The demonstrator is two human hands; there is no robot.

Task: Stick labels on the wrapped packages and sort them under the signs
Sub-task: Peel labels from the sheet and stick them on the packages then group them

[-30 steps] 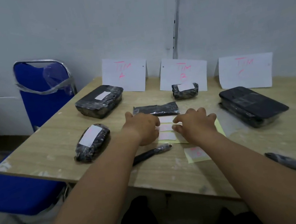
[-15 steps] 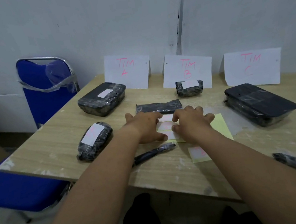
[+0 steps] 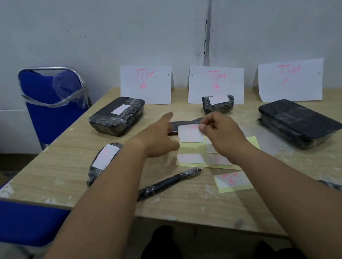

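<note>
pale wood-grain table (image 3: 57,166) stands against a grey wall. three white paper signs are propped at its far edge: sign "tim a" (image 3: 146,84), sign "tim b" (image 3: 216,84), sign "tim c" (image 3: 290,81).

right grip (image 3: 221,135) pinches a white rectangular label (image 3: 190,134) by its right edge, thumb against fingertips, and holds it raised above the yellow backing sheet (image 3: 253,142).

left grip (image 3: 158,140) is spread, index finger extended forward, holding nothing, just beside the label's left edge.

package positions:
- black film-wrapped box (image 3: 118,116), labelled, lies below sign "tim a".
- small black wrapped bundle (image 3: 218,104), labelled, lies below sign "tim b".
- flat black wrapped package (image 3: 300,125) lies below sign "tim c".
- black oval wrapped package (image 3: 102,162), labelled, lies near the left table edge.
- thin black wrapped strip (image 3: 184,121) lies behind both grips.
</note>
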